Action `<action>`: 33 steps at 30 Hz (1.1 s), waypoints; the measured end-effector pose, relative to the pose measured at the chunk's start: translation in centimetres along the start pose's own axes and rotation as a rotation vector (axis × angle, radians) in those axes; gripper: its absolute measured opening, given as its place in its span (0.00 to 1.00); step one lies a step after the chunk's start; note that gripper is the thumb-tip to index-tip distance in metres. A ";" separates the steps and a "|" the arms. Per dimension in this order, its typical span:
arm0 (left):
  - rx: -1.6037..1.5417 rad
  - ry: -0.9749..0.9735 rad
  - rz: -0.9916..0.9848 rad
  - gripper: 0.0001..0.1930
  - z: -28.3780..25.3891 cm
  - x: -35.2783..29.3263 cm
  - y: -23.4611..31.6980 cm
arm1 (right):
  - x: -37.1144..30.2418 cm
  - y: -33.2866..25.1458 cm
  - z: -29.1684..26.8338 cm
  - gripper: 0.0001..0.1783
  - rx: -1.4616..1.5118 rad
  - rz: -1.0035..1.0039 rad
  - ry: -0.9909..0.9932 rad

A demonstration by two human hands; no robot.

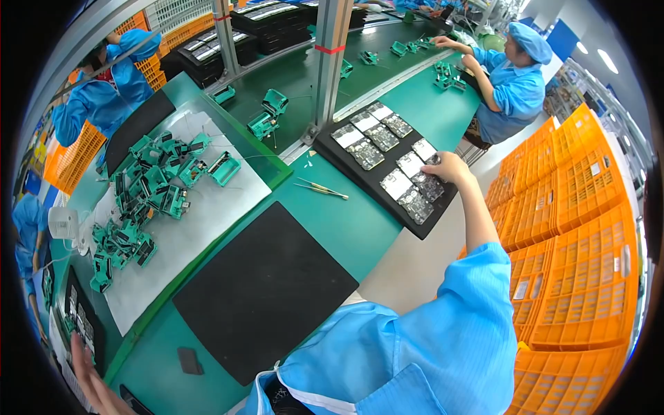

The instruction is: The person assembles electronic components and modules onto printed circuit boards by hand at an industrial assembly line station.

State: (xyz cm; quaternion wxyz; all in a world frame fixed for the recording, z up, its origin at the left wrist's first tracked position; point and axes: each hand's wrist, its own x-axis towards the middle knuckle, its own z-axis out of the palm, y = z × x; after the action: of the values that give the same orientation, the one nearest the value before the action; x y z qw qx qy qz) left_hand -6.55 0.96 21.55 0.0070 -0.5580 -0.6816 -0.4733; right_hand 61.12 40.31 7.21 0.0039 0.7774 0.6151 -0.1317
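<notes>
On the right, my right hand (449,169) reaches over a black foam tray (368,173). Its fingertips are closed on the edge of a circuit board (427,185) among several boards with white labels. At the far left, my left hand (91,379) is seen side-on with its fingers stretched out. Those fingers are beside a second black tray (97,325) that also carries circuit boards; a small green part (70,324) is by the fingertips. Tweezers (322,189) lie on the green bench between the tray and a black mat (266,294).
A pile of green plastic fixtures (155,180) covers white paper (235,190) at left. A metal post (330,69) rises by the conveyor (297,97). Orange crates (581,277) stand at right. A co-worker (515,86) sits far right; others are at left. A dark block (189,361) lies near.
</notes>
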 end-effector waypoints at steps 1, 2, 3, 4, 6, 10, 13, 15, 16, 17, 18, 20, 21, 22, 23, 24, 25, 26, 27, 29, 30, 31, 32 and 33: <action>-0.007 -0.135 0.114 0.26 1.7 -0.1 6.0 | 0.2 0.5 1.2 0.46 0.020 -0.021 -0.021; -0.134 -0.414 0.263 0.28 2.9 1.0 7.8 | -0.6 1.4 1.6 0.45 0.056 -0.015 0.132; -0.267 -0.675 0.404 0.30 3.8 1.7 9.0 | -1.3 1.6 1.4 0.44 0.081 -0.024 0.293; -0.259 -0.919 0.547 0.27 5.7 3.1 11.2 | -1.0 2.1 1.4 0.42 0.193 0.006 0.275; -0.496 -1.074 0.571 0.27 12.0 3.8 15.6 | 0.5 4.3 2.4 0.43 0.401 -0.016 0.182; -0.835 -1.125 0.207 0.26 26.8 1.7 16.8 | -2.3 3.8 1.9 0.43 0.735 -0.045 0.094; -0.946 -1.135 -0.304 0.31 39.1 -2.5 15.6 | -2.8 3.5 2.7 0.43 0.936 -0.139 0.011; -0.871 -1.139 -0.631 0.32 44.1 -4.0 16.5 | -3.8 2.8 3.3 0.44 1.003 -0.096 0.020; -0.910 -1.233 -0.684 0.30 46.0 -4.3 16.2 | -4.5 1.9 3.1 0.45 1.015 -0.063 0.021; -0.950 -1.339 -0.731 0.28 47.7 -4.5 16.1 | -5.0 1.8 3.2 0.44 1.045 -0.036 0.022; -0.963 -1.334 -0.726 0.28 49.0 -4.9 16.0 | -5.1 2.3 3.8 0.43 1.111 -0.024 0.016; -1.091 -1.268 -0.814 0.19 50.0 -5.5 16.2 | -6.0 2.2 4.4 0.39 1.224 0.024 -0.023; -1.086 -1.232 -0.808 0.14 50.7 -5.5 16.3 | -6.1 2.1 4.2 0.37 1.279 0.032 -0.037; -1.087 -1.221 -0.816 0.14 51.1 -5.6 16.2 | -6.4 1.6 4.0 0.35 1.334 0.043 -0.053; -1.097 -1.184 -0.798 0.11 51.3 -5.7 15.9 | -7.1 1.0 3.7 0.33 1.361 0.037 -0.057; -1.105 -1.142 -0.783 0.08 51.3 -5.9 15.4 | -7.5 0.7 3.7 0.33 1.388 0.018 -0.068; -1.100 -1.147 -0.801 0.07 50.2 -5.7 15.5 | -7.6 0.6 3.9 0.33 1.418 -0.001 -0.079; -1.150 -1.127 -0.813 0.08 48.5 -5.6 15.6 | -8.0 0.3 3.7 0.33 1.457 -0.026 -0.097; -1.198 -1.099 -0.828 0.08 46.3 -5.8 15.4 | -8.8 -0.3 3.9 0.33 1.481 -0.050 -0.088; -1.274 -1.075 -0.866 0.10 40.1 -5.7 14.5 | -11.4 -2.8 3.2 0.32 1.519 -0.094 -0.101; -1.305 -1.053 -0.882 0.11 36.5 -5.7 14.0 | -12.8 -4.1 3.0 0.34 1.554 -0.122 -0.163; -1.277 -1.027 -0.914 0.11 32.8 -5.7 13.2 | -14.3 -5.8 3.1 0.34 1.573 -0.165 -0.206; -1.249 -0.998 -0.939 0.12 29.5 -5.7 12.0 | -15.5 -7.9 3.5 0.35 1.596 -0.215 -0.247; -1.171 -0.946 -0.960 0.11 26.7 -6.1 10.6 | -16.7 -10.2 4.3 0.36 1.597 -0.247 -0.289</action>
State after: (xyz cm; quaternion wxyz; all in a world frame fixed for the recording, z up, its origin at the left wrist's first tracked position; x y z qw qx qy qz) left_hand 17.71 13.09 10.27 -0.7602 -0.2633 -0.4223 -0.4176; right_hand 46.95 26.12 8.12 -0.4860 0.4478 0.4107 -0.6281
